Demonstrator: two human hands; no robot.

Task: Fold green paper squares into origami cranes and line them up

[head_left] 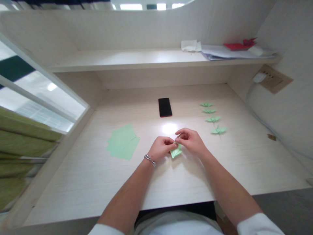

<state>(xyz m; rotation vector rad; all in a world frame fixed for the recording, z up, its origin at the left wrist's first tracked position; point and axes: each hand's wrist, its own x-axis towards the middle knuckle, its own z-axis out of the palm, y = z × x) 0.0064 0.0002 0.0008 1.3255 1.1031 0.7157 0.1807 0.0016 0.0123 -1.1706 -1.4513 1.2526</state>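
Between my hands is a small piece of folded light-green paper (175,153), pointed at its lower end, just above the desk. My left hand (161,147), with a chain bracelet at the wrist, pinches it from the left, thumb on top. The fingertips of my right hand (192,139) are closed on its upper edge. Fingers hide the top of the folded paper. Off to the right stand several folded green paper cranes (218,130) in a column. A fanned stack of green paper sheets (122,142) lies left of my hands.
A black phone (165,107) lies behind my hands. Papers (220,53) and a red folded piece (249,41) rest on the shelf (122,58). At right, a cable (262,122) runs from the wall socket (275,79) along the desk.
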